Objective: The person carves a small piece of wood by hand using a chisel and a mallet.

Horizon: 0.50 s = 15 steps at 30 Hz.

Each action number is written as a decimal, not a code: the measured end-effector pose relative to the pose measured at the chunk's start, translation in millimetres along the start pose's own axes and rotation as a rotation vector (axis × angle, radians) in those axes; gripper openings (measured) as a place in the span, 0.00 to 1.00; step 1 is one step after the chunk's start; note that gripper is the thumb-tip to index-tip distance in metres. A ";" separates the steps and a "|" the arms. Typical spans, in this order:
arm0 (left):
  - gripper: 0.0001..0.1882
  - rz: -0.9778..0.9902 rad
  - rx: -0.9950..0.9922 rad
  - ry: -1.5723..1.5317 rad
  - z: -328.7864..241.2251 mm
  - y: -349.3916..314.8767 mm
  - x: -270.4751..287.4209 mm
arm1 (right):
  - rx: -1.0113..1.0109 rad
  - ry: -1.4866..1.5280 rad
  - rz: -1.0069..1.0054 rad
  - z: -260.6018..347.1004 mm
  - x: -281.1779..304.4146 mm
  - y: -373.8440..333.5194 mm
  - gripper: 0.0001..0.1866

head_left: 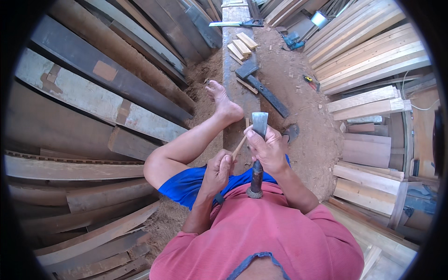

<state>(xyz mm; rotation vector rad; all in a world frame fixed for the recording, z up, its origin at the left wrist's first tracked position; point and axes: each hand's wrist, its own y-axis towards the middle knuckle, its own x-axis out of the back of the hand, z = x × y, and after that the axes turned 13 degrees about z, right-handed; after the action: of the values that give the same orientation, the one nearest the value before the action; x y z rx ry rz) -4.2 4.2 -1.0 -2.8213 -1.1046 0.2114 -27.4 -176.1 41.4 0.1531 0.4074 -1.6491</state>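
My left hand (218, 173) is closed around a thin wooden stick (239, 148), which slants up and to the right out of the fist. In my right hand (268, 151) is a chisel (260, 122), its broad metal blade pointing away from me. The chisel's dark handle runs back toward my body, and its butt end rests against or just over my pink shirt. Beside the blade, the stick's upper end reaches the fingers of my right hand; whether it touches the chisel's edge I cannot tell.
Ahead on a narrow plank bench (232, 39) lie a dark mallet (268, 95), several small wood pieces (241, 46) and a hand saw (240, 23). A blue power tool (293, 41) sits on the dusty floor. Boards (368, 51) are stacked along both sides.
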 end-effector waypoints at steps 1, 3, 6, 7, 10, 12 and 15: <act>0.17 0.044 0.010 -0.074 -3.0 3.8 -2.0 | 0.033 0.028 -0.005 -0.5 1.3 1.1 0.09; 0.18 0.109 0.041 -0.199 -5.6 11.0 -7.4 | 0.012 0.011 0.005 -7.8 6.1 2.3 0.09; 0.18 0.165 0.086 -0.487 -1.6 20.9 -15.2 | 0.021 0.152 -0.004 -7.9 3.8 4.1 0.10; 0.18 0.161 0.104 -0.650 -0.1 23.7 -15.5 | 0.047 0.312 -0.029 -5.8 1.9 4.5 0.11; 0.16 0.125 0.108 -0.761 -1.1 31.7 -8.6 | 0.056 0.504 -0.080 0.0 -1.7 0.9 0.10; 0.16 0.136 0.127 -0.797 4.7 37.3 -1.7 | 0.014 0.591 -0.051 -0.4 -7.9 -3.2 0.09; 0.18 0.111 0.145 -0.667 -11.0 41.9 3.2 | -0.183 0.619 0.118 -7.4 -28.5 -12.3 0.10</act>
<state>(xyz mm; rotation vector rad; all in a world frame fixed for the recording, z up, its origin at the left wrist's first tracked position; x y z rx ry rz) 27.9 -24.7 3.4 -2.7335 -0.9579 1.2543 -37.0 -146.0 46.3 0.5450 0.9949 -1.4144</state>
